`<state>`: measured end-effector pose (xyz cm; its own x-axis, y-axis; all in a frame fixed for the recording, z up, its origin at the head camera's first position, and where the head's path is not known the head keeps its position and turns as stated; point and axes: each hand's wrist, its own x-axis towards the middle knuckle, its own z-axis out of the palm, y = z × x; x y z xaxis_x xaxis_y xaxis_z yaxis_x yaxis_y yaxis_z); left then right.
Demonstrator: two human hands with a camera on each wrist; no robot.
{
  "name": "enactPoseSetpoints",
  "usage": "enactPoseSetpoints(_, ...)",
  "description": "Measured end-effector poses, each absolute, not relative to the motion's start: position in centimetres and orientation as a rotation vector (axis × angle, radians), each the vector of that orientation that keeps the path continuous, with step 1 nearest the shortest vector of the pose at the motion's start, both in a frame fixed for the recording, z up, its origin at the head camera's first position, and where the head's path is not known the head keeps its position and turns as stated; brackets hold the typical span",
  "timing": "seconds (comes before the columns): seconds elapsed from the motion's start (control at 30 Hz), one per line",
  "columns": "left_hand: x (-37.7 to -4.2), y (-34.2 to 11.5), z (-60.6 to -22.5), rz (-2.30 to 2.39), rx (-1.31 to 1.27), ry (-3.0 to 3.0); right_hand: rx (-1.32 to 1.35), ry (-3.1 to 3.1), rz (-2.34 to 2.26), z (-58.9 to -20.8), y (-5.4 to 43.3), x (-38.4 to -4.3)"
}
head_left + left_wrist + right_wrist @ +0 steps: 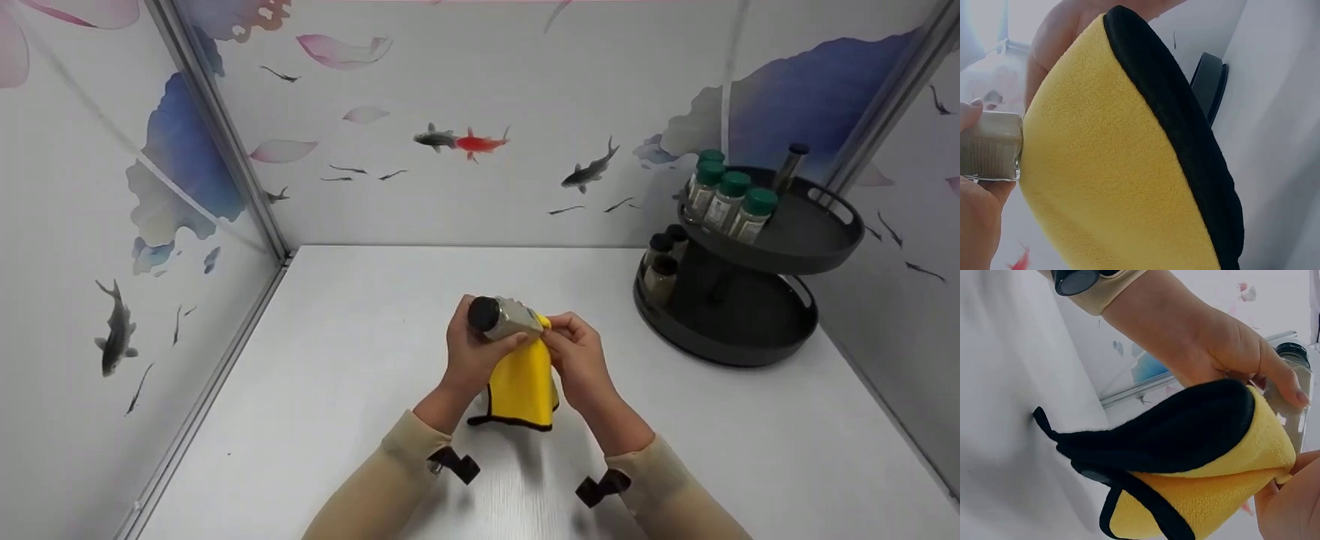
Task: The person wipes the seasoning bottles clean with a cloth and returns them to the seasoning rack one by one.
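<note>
A clear jar with a black cap [516,318] lies tilted in my left hand [469,360], whose thumb and fingers grip its sides. The cap points left and toward me. My right hand [583,364] pinches a yellow cloth with black edging [521,386] at the jar's base end. From there the cloth hangs down in folds over the table. In the left wrist view the cloth [1112,146] meets the base of the jar [994,149]. The right wrist view shows the left thumb along the jar [1296,419]; what fills the jar is pale and hard to make out.
At the right stands a black two-tier rack [780,259]. Several green-capped jars [726,201] and one dark-capped bottle [790,169] are on its upper tier. Dark-capped jars [661,277] stand on the lower tier. Printed walls enclose the white table [337,337].
</note>
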<state>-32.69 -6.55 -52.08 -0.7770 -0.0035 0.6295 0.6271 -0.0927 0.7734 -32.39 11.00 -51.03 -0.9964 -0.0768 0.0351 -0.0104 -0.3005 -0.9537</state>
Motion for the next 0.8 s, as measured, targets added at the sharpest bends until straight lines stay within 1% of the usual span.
enactPoseSetpoints(0.13,-32.7,-7.0,-51.9,-1.968,-0.670,-1.742,-0.112,1.813,-2.453,-50.9,11.1,-32.3)
enactPoseSetpoints(0.33,-33.0,-7.8,-51.2,-1.920,-0.728,-1.735,-0.121,1.748,-2.371,-50.3,11.8,-32.6)
enactPoseSetpoints(0.57,-33.0,-7.3,-51.0,-1.923,-0.737,-1.811,0.055,1.723,-2.502,-49.8,12.5,-32.7)
enactPoseSetpoints(0.63,-32.7,-7.2,-51.0,-1.909,-0.707,-1.829,0.031,1.784,-2.552,-50.1,11.9,-32.2)
enactPoseSetpoints(0.8,-31.8,-7.2,-50.4,-1.802,-0.673,-1.818,-0.232,1.923,-2.583,-51.3,10.0,-30.9)
